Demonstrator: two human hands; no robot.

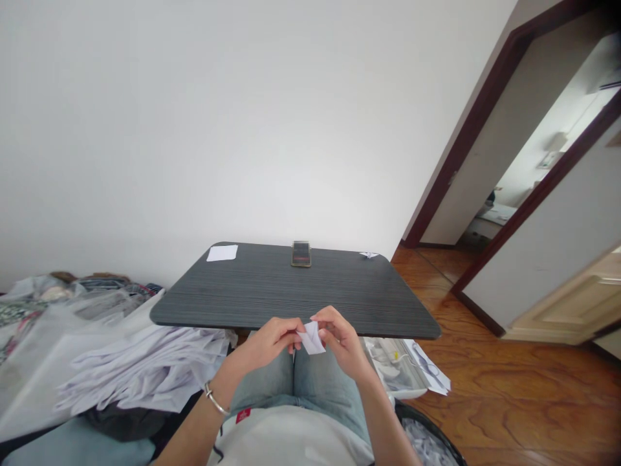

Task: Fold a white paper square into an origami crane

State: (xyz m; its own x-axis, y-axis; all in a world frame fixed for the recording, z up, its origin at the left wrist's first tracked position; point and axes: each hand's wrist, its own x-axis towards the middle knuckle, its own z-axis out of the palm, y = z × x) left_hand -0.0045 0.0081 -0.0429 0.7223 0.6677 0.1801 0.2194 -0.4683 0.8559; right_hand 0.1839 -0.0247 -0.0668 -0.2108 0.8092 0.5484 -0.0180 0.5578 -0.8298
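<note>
A small piece of folded white paper (312,339) is held between my two hands, just in front of the table's near edge and above my lap. My left hand (276,336) pinches its left side between thumb and fingers. On the other side, my right hand (339,340) grips the upper right edge with thumb and forefinger. Crease lines show on the paper's face. At the far right of the dark table (272,291) lies a small folded white paper piece (369,254). A stack of flat white paper (222,253) rests at the far left.
A phone-like device on a stand (301,254) is at the table's back middle. White cloth (150,369) is heaped at the left. A tray of small items (395,369) sits below the table's right side, near a dark-rimmed bin (431,440). A doorway opens at the right.
</note>
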